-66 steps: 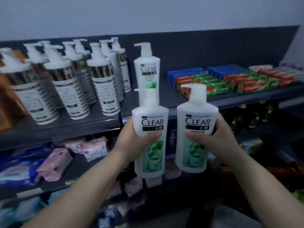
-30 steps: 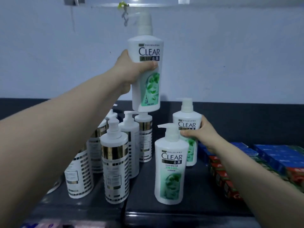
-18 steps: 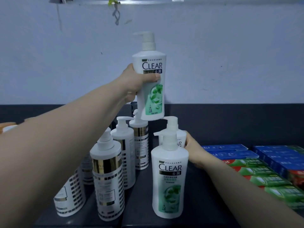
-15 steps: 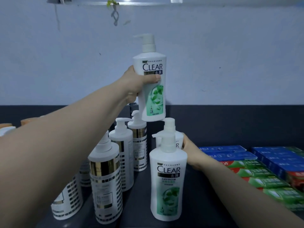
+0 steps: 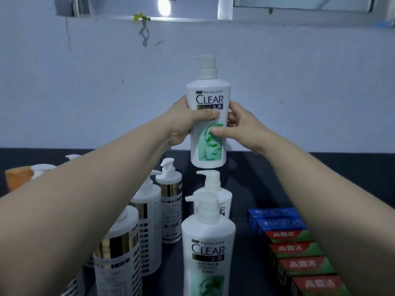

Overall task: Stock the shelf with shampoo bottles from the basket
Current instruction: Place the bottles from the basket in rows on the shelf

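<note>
A white Clear shampoo bottle (image 5: 208,150) with a green label and pump top hangs upright in the air above the dark shelf (image 5: 252,184). My left hand (image 5: 183,122) grips its left side, thumb across the label. My right hand (image 5: 237,124) holds its right side, thumb on the green print. Directly below it, two more Clear bottles stand on the shelf in a line: a near one (image 5: 208,248) and a far one (image 5: 213,195) partly hidden behind it. The basket is out of view.
White pump bottles with gold bands (image 5: 168,201) stand in rows to the left, partly behind my left forearm. Blue and red-green toothpaste boxes (image 5: 297,248) lie in a row on the right. An orange container (image 5: 18,176) sits at far left. A pale wall rises behind the shelf.
My right hand has let go of the far bottle on the shelf and risen to hold the raised bottle together with my left hand. The raised bottle has shifted slightly right.
</note>
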Demonstrator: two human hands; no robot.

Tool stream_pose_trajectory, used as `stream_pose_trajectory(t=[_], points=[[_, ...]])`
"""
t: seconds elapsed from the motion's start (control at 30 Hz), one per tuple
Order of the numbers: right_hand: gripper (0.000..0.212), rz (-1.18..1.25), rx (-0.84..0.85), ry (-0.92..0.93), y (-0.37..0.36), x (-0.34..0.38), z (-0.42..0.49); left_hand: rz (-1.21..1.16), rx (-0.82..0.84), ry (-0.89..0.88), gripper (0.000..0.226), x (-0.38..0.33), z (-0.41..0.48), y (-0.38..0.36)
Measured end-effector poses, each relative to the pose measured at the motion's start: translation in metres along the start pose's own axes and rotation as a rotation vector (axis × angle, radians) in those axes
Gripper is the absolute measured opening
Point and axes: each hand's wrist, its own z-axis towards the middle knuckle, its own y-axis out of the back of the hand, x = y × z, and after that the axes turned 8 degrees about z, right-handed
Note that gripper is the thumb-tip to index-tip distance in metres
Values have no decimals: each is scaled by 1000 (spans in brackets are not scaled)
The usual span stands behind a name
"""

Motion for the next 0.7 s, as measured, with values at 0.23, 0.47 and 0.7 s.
stream_pose_trajectory(t=[0.23, 0.47, 0.7], points=[[73, 127, -120, 27, 2, -18, 25, 131, -109, 55, 58, 7, 12, 1], [72, 64, -140, -147, 8, -99, 15, 813, -156, 135, 52, 26, -12, 25], [73, 92, -49, -346, -16, -174, -22, 1197, 233, 285, 45, 32, -26, 33]])
